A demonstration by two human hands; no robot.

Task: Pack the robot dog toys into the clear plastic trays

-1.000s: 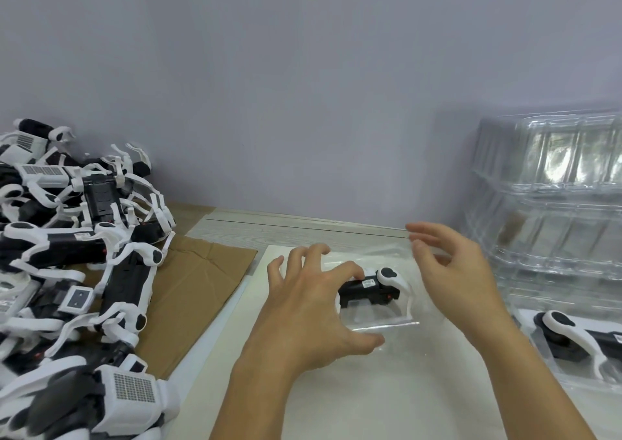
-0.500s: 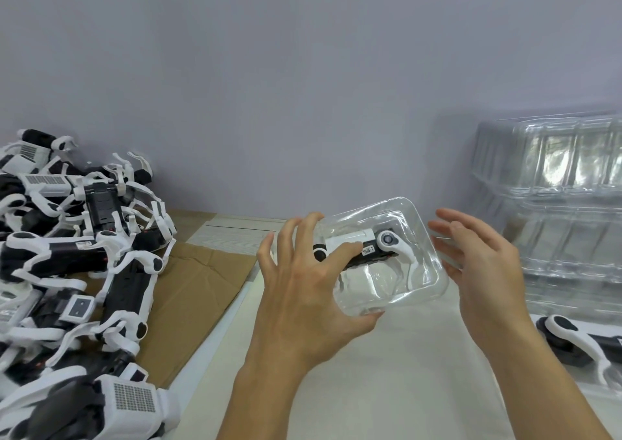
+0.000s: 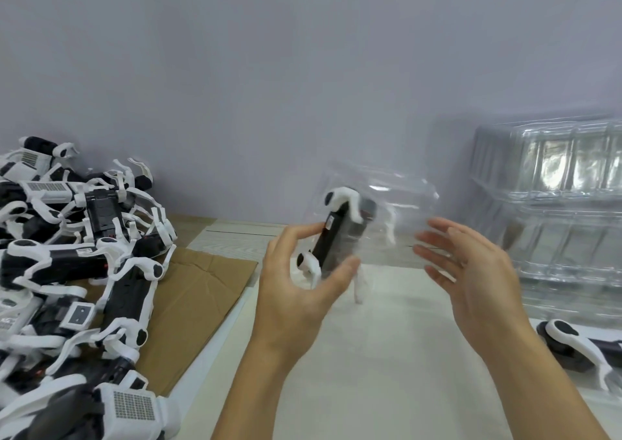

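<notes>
My left hand [image 3: 296,288] grips a clear plastic tray [image 3: 400,200] lifted above the white mat and tipped up on its side. Inside it sits a black and white robot dog toy [image 3: 336,237], standing almost on end. My right hand [image 3: 471,271] is held beside the tray's right side with straight, spread fingers; whether it touches the plastic is blurred. A heap of several black and white robot dog toys [image 3: 77,271] lies at the left.
A tall stack of clear trays [image 3: 552,224] stands at the right against the wall. Another robot dog in a tray [image 3: 579,342] lies at the right edge. Brown cardboard [image 3: 198,291] sits under the heap, next to the white mat [image 3: 387,355].
The tray with the dog went from lying flat on the mat to lifted and turned on its side. Both hands rose with it, and the camera tilted up.
</notes>
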